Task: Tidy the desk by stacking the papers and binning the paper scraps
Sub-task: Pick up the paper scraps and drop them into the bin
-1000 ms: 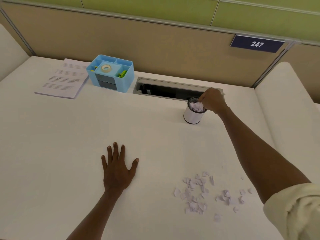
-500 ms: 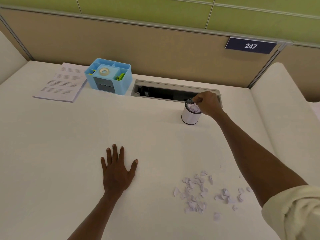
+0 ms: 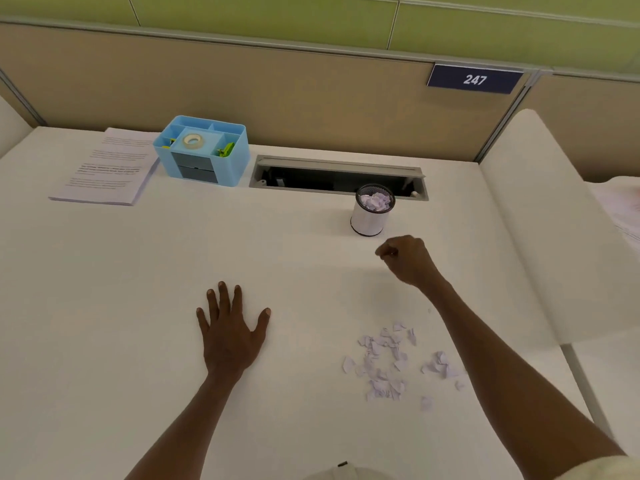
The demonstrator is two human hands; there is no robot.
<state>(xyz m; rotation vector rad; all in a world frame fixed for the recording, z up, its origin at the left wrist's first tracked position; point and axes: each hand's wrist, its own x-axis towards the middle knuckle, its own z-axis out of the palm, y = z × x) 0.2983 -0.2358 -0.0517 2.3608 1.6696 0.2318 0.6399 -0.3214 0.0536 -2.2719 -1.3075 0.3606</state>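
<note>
A small white mesh cup (image 3: 368, 221) serving as a bin stands on the white desk (image 3: 104, 306), filled with pale paper scraps. My right hand (image 3: 407, 259) hovers just in front of it, fingers curled shut with nothing visible in them. Several loose paper scraps (image 3: 391, 362) lie scattered on the desk at the near right, under my right forearm. My left hand (image 3: 230, 332) rests flat on the desk with its fingers spread. A stack of printed papers (image 3: 104, 168) lies at the far left corner.
A blue desk organiser (image 3: 202, 150) holding a tape roll stands beside the paper stack. An open grey cable tray (image 3: 337, 178) runs along the back behind the cup. A beige partition wall closes off the back. More papers (image 3: 623, 216) show on the neighbouring desk at right.
My right hand has pulled back from over the cup toward me, leaving the scraps inside. The left hand has stayed flat in place.
</note>
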